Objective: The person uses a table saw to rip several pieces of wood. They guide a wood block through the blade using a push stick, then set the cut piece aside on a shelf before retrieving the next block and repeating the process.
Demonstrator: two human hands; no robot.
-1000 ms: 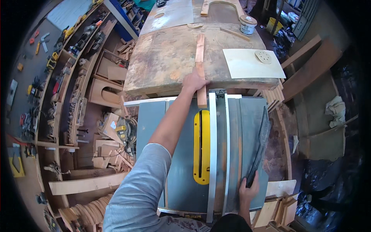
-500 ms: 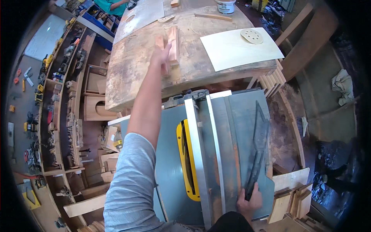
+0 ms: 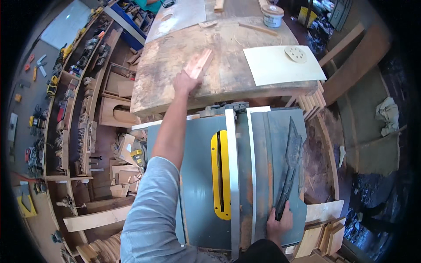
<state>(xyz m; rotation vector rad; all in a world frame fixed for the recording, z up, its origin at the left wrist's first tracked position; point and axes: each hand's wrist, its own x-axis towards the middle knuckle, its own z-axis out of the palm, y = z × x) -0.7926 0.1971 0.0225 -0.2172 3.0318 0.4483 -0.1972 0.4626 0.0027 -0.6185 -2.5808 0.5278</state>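
My left hand (image 3: pixel 187 82) reaches across to the wooden workbench, its fingers closed round the near end of a pair of light reddish wood strips (image 3: pixel 200 62) lying side by side. My right hand (image 3: pixel 280 220) grips the handle of a black push stick (image 3: pixel 290 168), which rests along the right side of the table saw (image 3: pixel 197 197). A yellow throat plate (image 3: pixel 221 175) with a dark slot surrounds the blade opening. Just right of it runs the silver rip fence (image 3: pixel 233 184).
On the bench (image 3: pixel 162 65) lie a pale sheet (image 3: pixel 272 70) with a round sanding disc (image 3: pixel 295 54), a thin stick (image 3: pixel 258 29) and a white tub (image 3: pixel 273 16). Tool shelves (image 3: pixel 74 105) line the left. Wood offcuts (image 3: pixel 324 232) stand at lower right. Part of another person (image 3: pixel 151 5) shows at the far edge.
My left hand has drawn the wood strips closer together and moved to their near end, turning them slightly. My right hand still holds the push stick. The whole view has shifted a little.
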